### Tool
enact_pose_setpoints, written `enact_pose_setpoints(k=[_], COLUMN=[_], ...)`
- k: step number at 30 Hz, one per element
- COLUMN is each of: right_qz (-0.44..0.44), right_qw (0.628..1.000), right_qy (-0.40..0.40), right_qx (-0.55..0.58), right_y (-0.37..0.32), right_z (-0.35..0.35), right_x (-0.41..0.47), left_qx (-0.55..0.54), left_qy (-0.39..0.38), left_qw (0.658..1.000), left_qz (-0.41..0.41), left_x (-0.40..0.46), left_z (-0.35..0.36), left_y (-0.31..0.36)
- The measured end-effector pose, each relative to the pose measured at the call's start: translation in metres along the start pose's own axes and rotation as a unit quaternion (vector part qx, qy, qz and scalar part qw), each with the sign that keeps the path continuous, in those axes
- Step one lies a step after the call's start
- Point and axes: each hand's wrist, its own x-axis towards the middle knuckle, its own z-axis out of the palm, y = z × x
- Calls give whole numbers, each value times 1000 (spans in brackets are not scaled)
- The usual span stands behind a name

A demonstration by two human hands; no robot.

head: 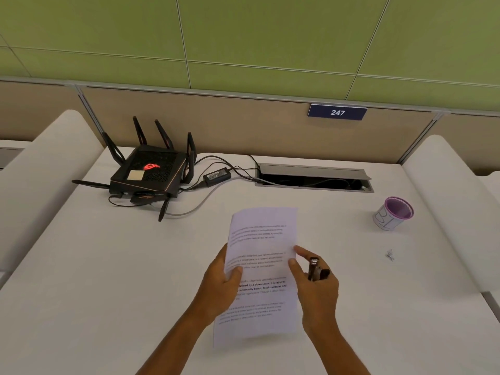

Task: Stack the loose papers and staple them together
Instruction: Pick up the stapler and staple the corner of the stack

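Observation:
A stack of white printed papers (pixel 263 239) is held a little above the white desk (pixel 108 266), lengthwise away from me. My left hand (pixel 219 288) grips its left edge, thumb on top of the text. My right hand (pixel 316 288) holds a small dark stapler (pixel 315 267) against the palm, while its thumb and forefinger touch the right edge of the papers. How many sheets are in the stack cannot be made out.
A black router (pixel 151 171) with antennas, a power brick (pixel 216 175) and cables sits at the back left. An open cable tray (pixel 313 180) lies at the back centre. A purple-rimmed cup (pixel 393 213) stands at the right, with a small scrap (pixel 389 255) near it.

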Motion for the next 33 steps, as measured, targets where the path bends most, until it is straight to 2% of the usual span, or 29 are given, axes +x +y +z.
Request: enact_pose_setpoints(k=[2, 10, 14, 21, 33], right_qz=[20, 91, 118, 162, 160], right_qw=[999, 990, 989, 986, 980], right_qy=[14, -93, -80, -24, -22], right_qx=[-30, -58, -42, -31, -119], right_y=[8, 16, 21, 42, 69], right_z=[-7, -10, 1, 29, 86], right_x=[6, 20, 32, 69, 163], left_qx=[-18, -145, -195, -85, 33], left_qy=[8, 18, 4, 22, 44], left_qw=[999, 984, 974, 988, 993], left_qz=[-25, -100, -116, -129, -101], left_x=[5, 40, 65, 109, 195], left_z=[-7, -26, -32, -39, -49], left_y=[-2, 0, -5, -40, -55])
